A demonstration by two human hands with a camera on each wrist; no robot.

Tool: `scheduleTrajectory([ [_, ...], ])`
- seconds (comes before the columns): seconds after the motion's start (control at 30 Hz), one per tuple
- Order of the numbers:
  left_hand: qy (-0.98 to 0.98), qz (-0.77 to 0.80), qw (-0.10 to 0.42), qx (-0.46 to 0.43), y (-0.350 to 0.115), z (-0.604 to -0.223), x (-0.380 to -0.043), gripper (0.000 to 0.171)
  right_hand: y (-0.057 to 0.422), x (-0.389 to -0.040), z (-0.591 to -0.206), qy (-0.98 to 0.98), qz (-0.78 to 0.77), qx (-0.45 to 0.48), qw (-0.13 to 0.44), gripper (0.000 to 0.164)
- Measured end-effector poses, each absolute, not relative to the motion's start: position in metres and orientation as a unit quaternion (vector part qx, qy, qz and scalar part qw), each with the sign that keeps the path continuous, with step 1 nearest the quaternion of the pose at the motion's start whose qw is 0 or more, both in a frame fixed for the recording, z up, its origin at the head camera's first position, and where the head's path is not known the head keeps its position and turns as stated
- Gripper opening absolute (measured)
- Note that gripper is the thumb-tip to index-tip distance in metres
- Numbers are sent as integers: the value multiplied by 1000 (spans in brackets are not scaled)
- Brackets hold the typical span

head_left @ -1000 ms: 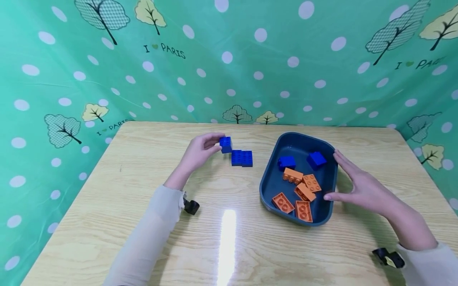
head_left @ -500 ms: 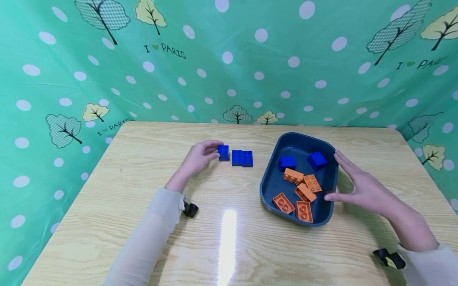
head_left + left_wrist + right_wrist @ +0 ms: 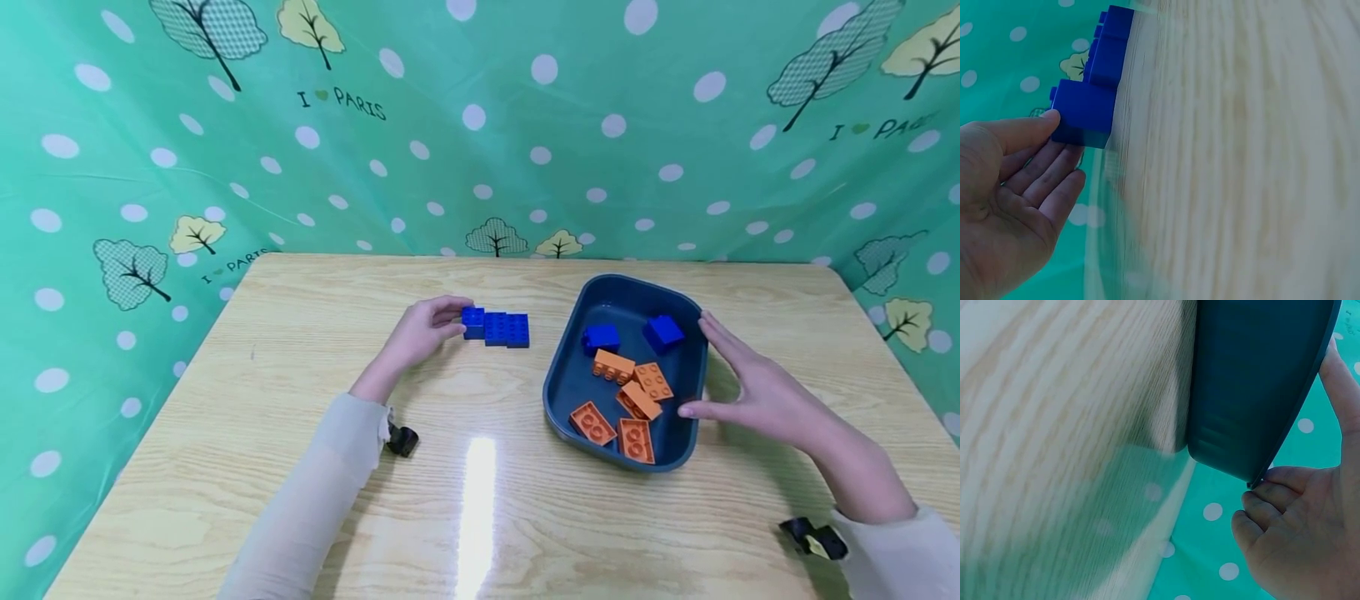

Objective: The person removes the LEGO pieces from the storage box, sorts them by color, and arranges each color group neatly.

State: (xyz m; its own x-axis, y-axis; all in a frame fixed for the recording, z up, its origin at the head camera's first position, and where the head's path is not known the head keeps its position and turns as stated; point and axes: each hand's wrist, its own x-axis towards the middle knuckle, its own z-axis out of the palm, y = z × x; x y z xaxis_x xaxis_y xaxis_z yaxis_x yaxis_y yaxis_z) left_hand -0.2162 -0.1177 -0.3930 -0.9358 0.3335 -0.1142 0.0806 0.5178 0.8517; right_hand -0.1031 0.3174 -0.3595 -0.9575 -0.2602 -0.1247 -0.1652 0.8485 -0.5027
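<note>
My left hand (image 3: 450, 317) pinches a small blue brick (image 3: 472, 322) that sits on the wooden table, pushed against the left end of a row of blue bricks (image 3: 507, 329). In the left wrist view my thumb (image 3: 1035, 125) lies on top of the blue brick (image 3: 1085, 112), with the row of blue bricks (image 3: 1110, 44) beyond it. My right hand (image 3: 723, 375) is open, and its fingers and thumb touch the right rim of a dark blue tray (image 3: 567, 371). The tray holds two blue bricks (image 3: 602, 337) and several orange bricks (image 3: 633, 400).
The wooden table (image 3: 262, 400) is backed on three sides by a green dotted curtain (image 3: 480, 167). A black strap clip sits at each wrist (image 3: 402, 439). The right wrist view shows the tray's outer wall (image 3: 1247, 394) and my fingertips (image 3: 1260, 487) at its rim.
My left hand lowered the small blue brick to the table and slid it right until it met the row of blue bricks. The right hand stayed at the tray.
</note>
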Motion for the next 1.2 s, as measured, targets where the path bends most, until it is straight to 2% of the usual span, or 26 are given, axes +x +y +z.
scheduleTrajectory([
  [0.43, 856, 483, 126, 134, -117, -387, -217, 50, 317, -102, -357, 956, -258, -107, 94, 121],
  [0.77, 831, 522, 58, 183, -96, -352, -211, 48, 315, -99, -359, 958, -251, -108, 88, 120],
  [1.0, 809, 535, 70, 234, -53, -328, -208, 44, 317, -101, -357, 959, -245, -114, 90, 120],
  [1.2, 781, 558, 104, 261, -12, -314, -198, 41, 317, -101, -357, 956, -256, -112, 93, 121],
])
